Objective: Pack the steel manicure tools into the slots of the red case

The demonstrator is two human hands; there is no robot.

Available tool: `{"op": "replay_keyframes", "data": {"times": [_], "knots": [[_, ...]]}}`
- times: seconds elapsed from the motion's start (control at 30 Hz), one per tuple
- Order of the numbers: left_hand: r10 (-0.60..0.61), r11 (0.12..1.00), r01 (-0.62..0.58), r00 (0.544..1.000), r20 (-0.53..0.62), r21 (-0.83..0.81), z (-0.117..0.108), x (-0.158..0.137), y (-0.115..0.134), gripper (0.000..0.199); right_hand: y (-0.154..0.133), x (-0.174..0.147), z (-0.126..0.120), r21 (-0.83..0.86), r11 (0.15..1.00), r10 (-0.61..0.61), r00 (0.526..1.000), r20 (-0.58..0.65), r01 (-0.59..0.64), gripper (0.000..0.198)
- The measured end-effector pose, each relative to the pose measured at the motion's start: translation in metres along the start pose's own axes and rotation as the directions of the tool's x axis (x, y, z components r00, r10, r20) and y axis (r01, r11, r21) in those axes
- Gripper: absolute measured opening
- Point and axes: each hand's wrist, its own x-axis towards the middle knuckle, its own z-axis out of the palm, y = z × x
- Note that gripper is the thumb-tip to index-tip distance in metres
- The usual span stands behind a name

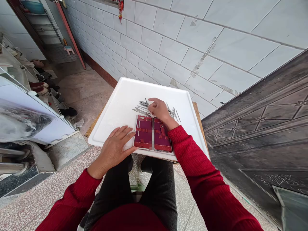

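Note:
A manicure case (143,143) lies unfolded on the white tabletop, its purple lining fitted with red elastic loops and small straps. My left hand (116,146) rests flat with fingers spread, its fingertips at the case's left edge. Above the case, my right hand (158,108) has its fingers curled around a slim metal manicure tool (146,101); the exact kind is too small to tell. Several thin metal tools (141,110) lie loose just left of that hand. More metal tools (173,114), partly hidden by the hand, lie to its right.
The white tabletop (108,118) has a raised rim and sits on a wooden board (198,117). A tiled wall (163,41) stands behind it, and a dark patterned panel (255,128) is close on the right. Shoes (39,88) fill a rack at left.

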Motion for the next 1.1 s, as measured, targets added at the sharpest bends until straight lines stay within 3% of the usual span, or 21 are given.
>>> {"op": "replay_keyframes", "data": {"times": [0.13, 0.27, 0.5, 0.63, 0.83, 1.1], "knots": [[0.006, 1.000, -0.006, 1.000, 0.000, 0.008, 0.000, 0.000, 0.000, 0.055, 0.000, 0.003, -0.004, 0.433, 0.897, 0.071, 0.996, 0.061, -0.090, 0.051], [0.000, 1.000, 0.000, 1.000, -0.006, 0.011, 0.001, 0.000, 0.000, 0.054, -0.001, 0.001, -0.003, 0.580, 0.801, 0.076, 0.986, 0.151, -0.151, 0.053], [0.006, 1.000, -0.006, 1.000, -0.018, -0.005, 0.000, 0.001, 0.000, 0.054, 0.000, -0.007, 0.005, 0.529, 0.837, -0.014, 0.961, 0.275, -0.139, 0.085], [0.004, 1.000, -0.004, 1.000, -0.021, -0.006, 0.001, 0.001, 0.000, 0.053, 0.000, -0.008, 0.006, 0.481, 0.866, -0.027, 0.948, 0.318, -0.137, 0.068], [0.001, 1.000, -0.001, 1.000, -0.010, -0.002, 0.001, 0.001, 0.000, 0.054, -0.001, -0.008, 0.006, 0.466, 0.875, -0.027, 0.949, 0.313, -0.129, 0.080], [0.005, 1.000, -0.006, 1.000, -0.019, -0.007, 0.001, 0.001, 0.000, 0.054, 0.000, -0.009, 0.010, 0.431, 0.898, -0.054, 0.948, 0.312, -0.091, 0.058]]}}
